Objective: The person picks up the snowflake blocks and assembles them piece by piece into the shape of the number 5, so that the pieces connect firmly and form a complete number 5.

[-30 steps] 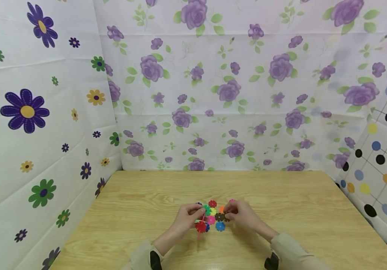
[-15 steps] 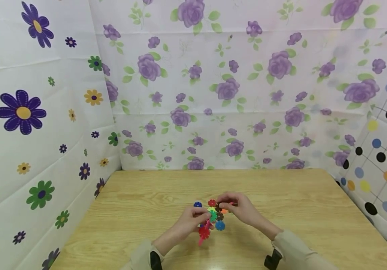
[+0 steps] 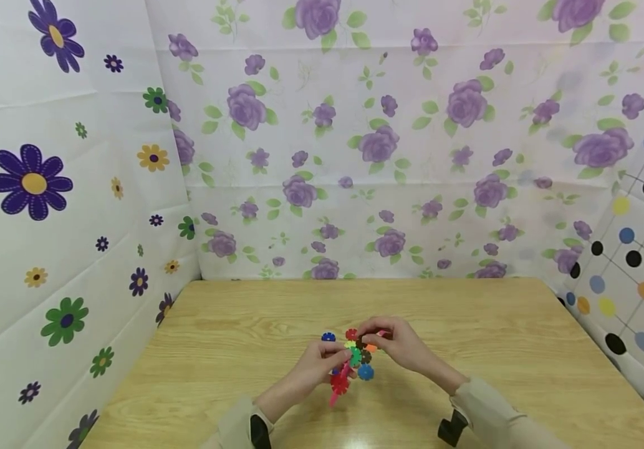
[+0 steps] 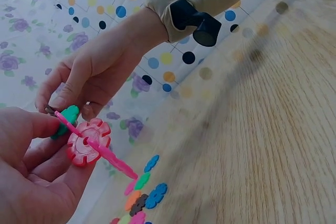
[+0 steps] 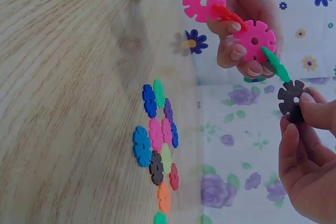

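Observation:
My left hand [image 3: 316, 369] holds a short chain of slotted plastic flower discs above the table. The chain runs from a pink disc [image 5: 203, 2] through a red disc [image 4: 89, 142] and a second pink disc [image 5: 255, 40] to a green disc [image 5: 276, 65]. Thumb and fingers of my right hand [image 3: 399, 343] pinch a dark brown disc [image 5: 291, 101]. Its edge meets the green disc's edge in the right wrist view; how deep the slots sit in each other I cannot tell. My left fingers hide part of the chain in the head view.
Loose discs lie flat under and behind the hands, among them a light blue disc [image 5: 142, 146], an orange disc [image 5: 164, 198] and another brown disc [image 5: 156, 168]. They rest on a wooden table [image 3: 232, 324]. Patterned cloths [image 3: 299, 149] enclose its back and sides.
The right hand has picked up a brown disc from the right side of the loose discs and brought it left to the green disc. The left hand has shifted slightly right with the chain.

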Motion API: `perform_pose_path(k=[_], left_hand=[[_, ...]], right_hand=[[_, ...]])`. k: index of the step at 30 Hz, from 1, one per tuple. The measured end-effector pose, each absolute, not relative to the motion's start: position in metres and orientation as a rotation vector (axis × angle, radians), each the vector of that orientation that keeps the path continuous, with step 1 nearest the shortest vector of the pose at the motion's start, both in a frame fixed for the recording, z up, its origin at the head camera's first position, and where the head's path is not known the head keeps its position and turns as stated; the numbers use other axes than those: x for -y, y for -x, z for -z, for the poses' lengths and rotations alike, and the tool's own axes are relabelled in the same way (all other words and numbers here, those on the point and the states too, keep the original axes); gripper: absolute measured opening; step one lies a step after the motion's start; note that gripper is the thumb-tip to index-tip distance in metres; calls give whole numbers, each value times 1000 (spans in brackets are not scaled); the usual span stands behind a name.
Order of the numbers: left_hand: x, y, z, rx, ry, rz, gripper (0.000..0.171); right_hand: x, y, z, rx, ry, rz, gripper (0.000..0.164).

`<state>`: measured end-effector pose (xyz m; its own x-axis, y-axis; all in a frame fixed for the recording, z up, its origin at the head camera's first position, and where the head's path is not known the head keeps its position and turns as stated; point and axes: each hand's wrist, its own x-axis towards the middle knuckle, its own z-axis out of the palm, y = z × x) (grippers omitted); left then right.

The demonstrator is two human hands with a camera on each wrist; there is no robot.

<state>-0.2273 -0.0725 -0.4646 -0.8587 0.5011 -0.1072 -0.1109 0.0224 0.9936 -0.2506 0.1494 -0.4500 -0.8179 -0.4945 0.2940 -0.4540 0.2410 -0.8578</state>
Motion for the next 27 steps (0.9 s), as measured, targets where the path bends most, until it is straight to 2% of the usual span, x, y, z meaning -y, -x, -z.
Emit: perform_pose_path(k=[27], left_hand=[[59,218,446,-1820,-165,-2068,22]], right_hand=[[-140,248,447,-2438,1044,1878,11]])
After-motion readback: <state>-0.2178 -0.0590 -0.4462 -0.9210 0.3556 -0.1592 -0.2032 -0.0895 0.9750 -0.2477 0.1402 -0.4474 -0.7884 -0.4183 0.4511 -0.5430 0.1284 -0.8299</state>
